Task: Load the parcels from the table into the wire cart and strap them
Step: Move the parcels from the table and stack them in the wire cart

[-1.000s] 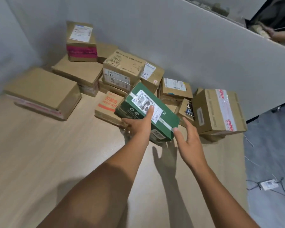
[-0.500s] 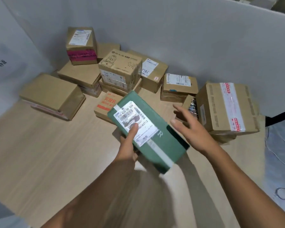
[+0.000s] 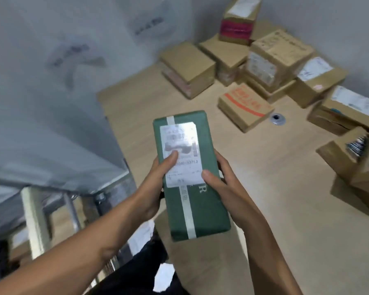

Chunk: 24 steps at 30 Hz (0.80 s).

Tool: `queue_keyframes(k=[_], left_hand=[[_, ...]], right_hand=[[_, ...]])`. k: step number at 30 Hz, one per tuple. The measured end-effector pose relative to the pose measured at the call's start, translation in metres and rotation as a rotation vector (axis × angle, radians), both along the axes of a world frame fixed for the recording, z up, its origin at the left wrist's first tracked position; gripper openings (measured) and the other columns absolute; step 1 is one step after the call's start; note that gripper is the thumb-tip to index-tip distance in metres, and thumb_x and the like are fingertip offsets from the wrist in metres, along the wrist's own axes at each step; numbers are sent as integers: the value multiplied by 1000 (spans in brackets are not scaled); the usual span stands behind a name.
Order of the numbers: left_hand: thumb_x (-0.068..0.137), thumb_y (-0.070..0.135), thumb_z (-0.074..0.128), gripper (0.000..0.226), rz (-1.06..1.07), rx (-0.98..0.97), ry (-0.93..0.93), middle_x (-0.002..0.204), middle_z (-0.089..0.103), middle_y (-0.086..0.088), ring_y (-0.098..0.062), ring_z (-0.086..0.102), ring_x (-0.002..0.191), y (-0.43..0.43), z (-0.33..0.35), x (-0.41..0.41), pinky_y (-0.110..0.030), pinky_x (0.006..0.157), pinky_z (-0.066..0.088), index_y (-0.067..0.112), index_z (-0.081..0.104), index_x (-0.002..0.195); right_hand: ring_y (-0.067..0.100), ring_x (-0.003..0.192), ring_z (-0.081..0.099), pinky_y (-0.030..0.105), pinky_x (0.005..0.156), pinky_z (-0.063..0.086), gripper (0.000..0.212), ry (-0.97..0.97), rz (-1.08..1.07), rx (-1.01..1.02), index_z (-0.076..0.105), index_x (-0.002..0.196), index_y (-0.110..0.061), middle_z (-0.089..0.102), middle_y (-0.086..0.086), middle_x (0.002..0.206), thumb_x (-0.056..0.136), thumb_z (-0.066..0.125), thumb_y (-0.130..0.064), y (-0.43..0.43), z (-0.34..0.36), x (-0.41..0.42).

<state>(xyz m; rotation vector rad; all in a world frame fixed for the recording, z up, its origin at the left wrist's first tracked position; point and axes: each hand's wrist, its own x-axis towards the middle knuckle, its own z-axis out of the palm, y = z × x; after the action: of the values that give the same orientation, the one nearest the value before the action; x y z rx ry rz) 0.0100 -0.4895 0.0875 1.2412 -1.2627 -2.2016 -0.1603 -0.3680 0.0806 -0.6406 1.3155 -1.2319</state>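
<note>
I hold a green parcel [image 3: 202, 201] with a white shipping label and a pale tape strip above the near edge of the wooden table [image 3: 285, 188]. My left hand [image 3: 156, 184] grips its left side, thumb on the label. My right hand [image 3: 224, 184] grips its right side, thumb on top. Several brown cardboard parcels [image 3: 264, 58] stay piled at the table's far corner. A metal frame with wire rungs [image 3: 36, 213] shows low at the left, blurred; I cannot tell whether it is the cart.
A box with orange print [image 3: 243, 105] lies nearest the pile's front. An open-sided carton [image 3: 349, 152] sits at the right edge. A round metal grommet [image 3: 276, 119] is set in the tabletop. Grey partition walls [image 3: 51, 81] close the left and back.
The green parcel has been lifted off the pile and drawn toward me. My right hand, which was free, now grips it too. The view has swung left.
</note>
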Motion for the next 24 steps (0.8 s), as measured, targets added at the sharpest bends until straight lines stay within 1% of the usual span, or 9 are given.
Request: queue_keyframes(k=[2, 5, 8, 11, 13, 17, 19, 21, 24], left_hand=[[87, 72, 67, 80, 129, 5, 24, 145, 63, -5, -35, 60, 133, 0, 3, 41, -61, 116, 36, 33, 45, 153], [93, 65, 66, 73, 373, -76, 72, 147, 62, -6, -36, 61, 132, 15, 11, 105, -62, 113, 40, 33, 42, 154], [91, 53, 72, 71, 684, -153, 108, 145, 63, -7, -37, 64, 128, 39, 24, 167, -62, 110, 45, 33, 42, 152], [85, 51, 77, 71, 930, -146, 123, 139, 67, -7, -35, 67, 124, 71, 29, 229, -62, 108, 48, 35, 46, 147], [90, 46, 74, 65, 1032, -127, 144, 138, 68, -7, -36, 68, 122, 95, 29, 269, -61, 106, 50, 36, 47, 148], [91, 41, 72, 59, 1237, -88, 212, 136, 69, -9, -38, 69, 120, 154, 11, 343, -59, 100, 54, 35, 50, 146], [91, 41, 72, 61, 1339, -68, 245, 135, 69, -9, -38, 69, 118, 186, -2, 374, -58, 96, 57, 35, 49, 147], [91, 39, 72, 61, 1442, -56, 280, 135, 69, -10, -39, 69, 118, 219, -10, 404, -59, 98, 56, 34, 49, 148], [91, 38, 74, 56, 1595, -69, 320, 134, 70, -10, -39, 69, 118, 271, -12, 446, -60, 100, 54, 34, 53, 143]], right_hand=[[14, 120, 68, 42, 97, 59, 70, -2, 90, -23, 37, 150, -57, 52, -22, 149, 91, 73, -52, -23, 6, 27], [14, 118, 70, 37, 96, 58, 65, 12, 224, -51, 42, 149, -52, 56, -19, 147, 92, 73, -47, -61, 20, 80], [13, 116, 71, 36, 95, 59, 61, 33, 396, -72, 46, 147, -50, 61, -19, 143, 92, 73, -48, -89, 35, 148], [14, 115, 71, 40, 96, 58, 64, 30, 567, -61, 47, 147, -49, 64, -17, 140, 89, 75, -50, -97, 42, 222], [17, 114, 72, 40, 93, 60, 63, 25, 670, -35, 49, 145, -49, 66, -15, 137, 88, 75, -50, -90, 42, 269], [18, 110, 74, 30, 82, 62, 57, 56, 879, -9, 52, 138, -56, 71, -15, 130, 87, 76, -54, -57, 35, 359], [19, 111, 74, 35, 85, 62, 63, 75, 960, 2, 49, 143, -55, 71, -13, 131, 87, 77, -54, -38, 29, 399], [22, 110, 74, 43, 89, 61, 69, 107, 1042, 19, 45, 147, -53, 70, -9, 132, 86, 79, -52, -17, 27, 439], [22, 109, 75, 37, 83, 63, 66, 144, 1210, 27, 46, 143, -58, 72, -9, 129, 87, 80, -50, 21, 32, 498]])
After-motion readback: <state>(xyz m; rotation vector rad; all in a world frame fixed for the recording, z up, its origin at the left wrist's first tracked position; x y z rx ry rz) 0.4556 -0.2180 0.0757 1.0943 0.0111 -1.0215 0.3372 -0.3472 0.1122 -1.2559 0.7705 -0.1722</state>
